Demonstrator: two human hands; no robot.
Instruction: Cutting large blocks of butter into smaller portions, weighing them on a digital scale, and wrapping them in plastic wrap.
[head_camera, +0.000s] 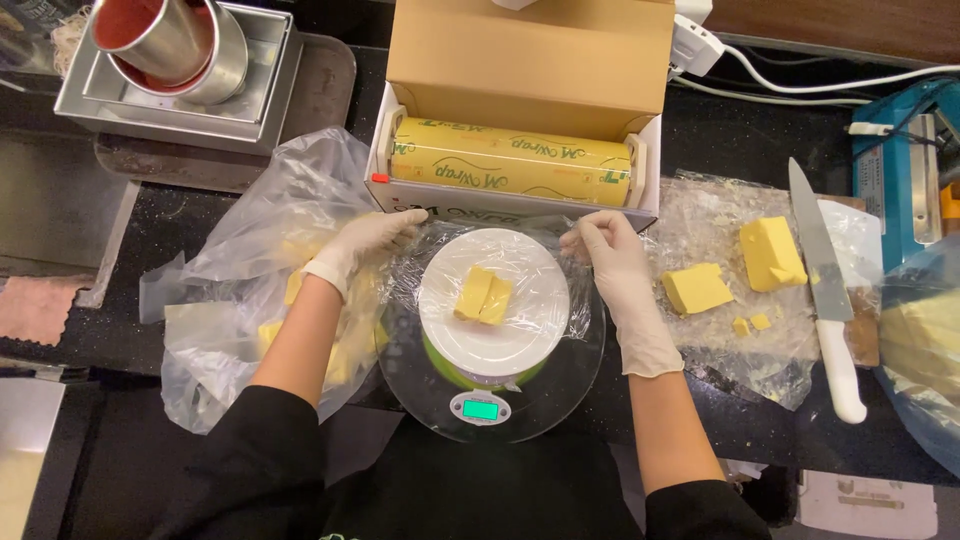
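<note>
My left hand (362, 243) and right hand (612, 262) each pinch a far corner of the cling film (575, 305), stretched flat so the butter pieces (484, 297) rest cleanly on the scale (490, 340); fingers seem loosely curled, and the film roll box (515, 160) sits just beyond

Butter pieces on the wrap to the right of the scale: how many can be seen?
4: a tall block near the knife, a flatter block left of it, and two small crumbs below them. Smaller bits may be hidden in the wrap.
</note>
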